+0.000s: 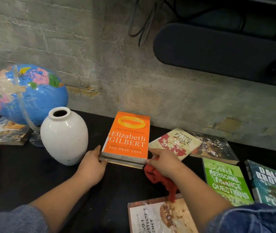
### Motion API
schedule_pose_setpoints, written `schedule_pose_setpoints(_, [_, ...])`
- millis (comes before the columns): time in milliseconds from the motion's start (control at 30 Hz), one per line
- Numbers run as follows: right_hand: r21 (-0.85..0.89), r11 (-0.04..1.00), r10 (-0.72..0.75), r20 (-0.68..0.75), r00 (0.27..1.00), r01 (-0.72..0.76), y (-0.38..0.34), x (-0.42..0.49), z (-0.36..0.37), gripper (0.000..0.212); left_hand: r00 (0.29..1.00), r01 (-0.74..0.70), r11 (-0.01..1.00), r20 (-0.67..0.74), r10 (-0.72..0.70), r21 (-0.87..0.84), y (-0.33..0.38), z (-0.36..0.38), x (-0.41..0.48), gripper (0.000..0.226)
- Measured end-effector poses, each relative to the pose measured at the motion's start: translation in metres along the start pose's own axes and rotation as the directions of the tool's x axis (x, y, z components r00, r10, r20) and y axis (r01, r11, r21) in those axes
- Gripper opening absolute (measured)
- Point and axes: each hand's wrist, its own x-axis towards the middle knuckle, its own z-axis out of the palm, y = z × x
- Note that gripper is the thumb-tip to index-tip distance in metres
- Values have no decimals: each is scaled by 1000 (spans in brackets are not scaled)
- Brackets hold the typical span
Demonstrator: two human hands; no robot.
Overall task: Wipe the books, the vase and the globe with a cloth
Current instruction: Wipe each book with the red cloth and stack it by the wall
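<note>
The orange Elizabeth Gilbert book [128,135] lies face up toward twelve o'clock on the black table [24,174], squared on top of a second book [125,163] whose page edges show beneath it. Both hands are at the near end of this pair. The left hand [91,163] has its fingers curled round the seven o'clock corner, thumb along the orange cover's left edge. The right hand [162,163] pinches the five o'clock corner with its fingertips while the rest of its fingers keep a red cloth [162,180] bunched under the palm, its tail hanging toward six o'clock. Holding the cloth this way seems meant to free the fingertips for straightening or lifting the stack without setting the cloth down. Whether the grip takes one volume or both is hard to tell, since the hands cover the corners.

The white vase [64,137] stands upright at ten o'clock, just beside the left hand but apart from it. The globe [28,93] tilts on its stand behind the vase, next to a paperback [4,132]. Loose books fan out from two to five o'clock: Filipino Peace Women [176,142], a green Personal Finance Questions [226,180], a Dale Brown novel [271,187], and a detective paperback [159,216] nearest the body.
</note>
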Motion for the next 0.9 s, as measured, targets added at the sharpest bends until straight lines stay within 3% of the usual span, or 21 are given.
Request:
schedule_pose_setpoints(100, [199,980,44,-59,997,-31,19,-20,-34,39,998,-43,997,-43,41,-56,-2,1,-17,66])
schedule_pose_setpoints(167, [283,958,73,-59,996,-54,37,-43,-57,22,998,-62,996,4,62,-59,-5,2,-28,48])
schedule_pose_setpoints(233, [320,941,110,3,994,-105,56,-69,-74,10,987,-1,995,162,18,-102,-4,3,-40,28])
schedule_pose_setpoints(400, [160,952,250,80,965,-260,99,-109,-80,7,866,70,996,499,-37,-46,7,17,-60,15])
schedule_pose_setpoints(533, [-29,952,306,127,944,-305,125,-117,-64,9,665,217,973,719,-203,75,12,25,-68,21])
schedule_pose_setpoints(600, [-148,941,331,200,922,-305,129,-120,-53,15,618,274,958,749,-238,79,13,28,-69,21])
schedule_pose_setpoints(767, [-95,945,327,219,919,-313,125,-128,-32,20,748,330,944,617,-244,-27,16,33,-69,20])
schedule_pose_setpoints(900, [-49,952,305,223,926,-302,123,-131,-23,19,850,248,968,491,-194,-47,14,31,-59,17])
